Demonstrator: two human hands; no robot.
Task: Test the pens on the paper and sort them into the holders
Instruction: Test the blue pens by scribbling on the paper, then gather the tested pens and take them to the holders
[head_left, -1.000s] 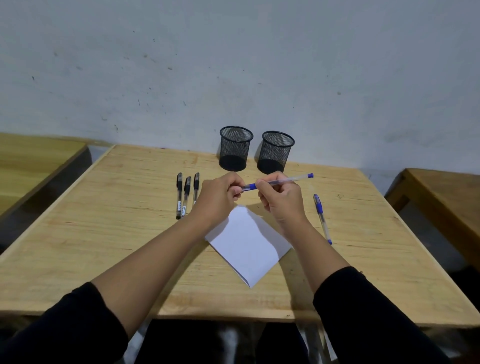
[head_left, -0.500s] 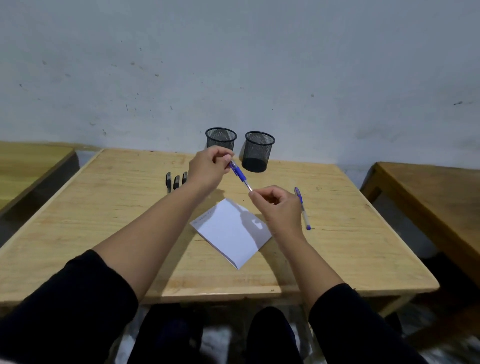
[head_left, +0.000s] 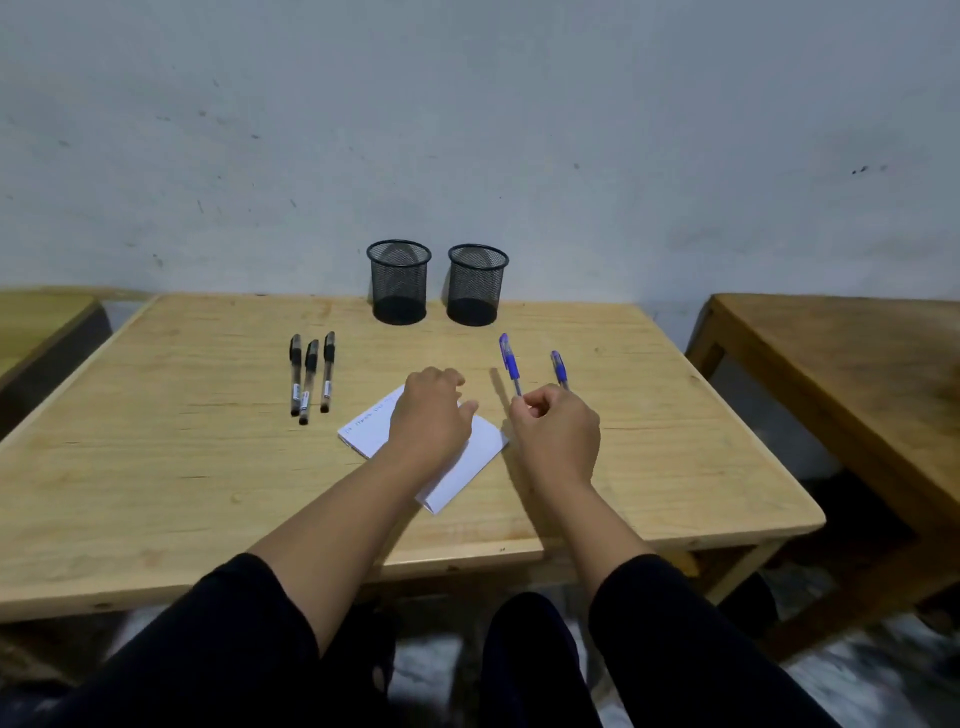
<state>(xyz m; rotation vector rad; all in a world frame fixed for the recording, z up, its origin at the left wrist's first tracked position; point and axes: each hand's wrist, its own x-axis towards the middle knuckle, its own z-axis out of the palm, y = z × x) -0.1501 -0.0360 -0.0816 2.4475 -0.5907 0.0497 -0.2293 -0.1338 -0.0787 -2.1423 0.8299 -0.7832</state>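
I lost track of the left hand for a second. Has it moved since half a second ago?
Yes. The left hand has dropped from up near the left mesh holder back toward the person, and now rests on the white paper.

Pale wooden table, darker wooden table to the right, another tabletop's edge far left, scuffed grey-white wall behind.
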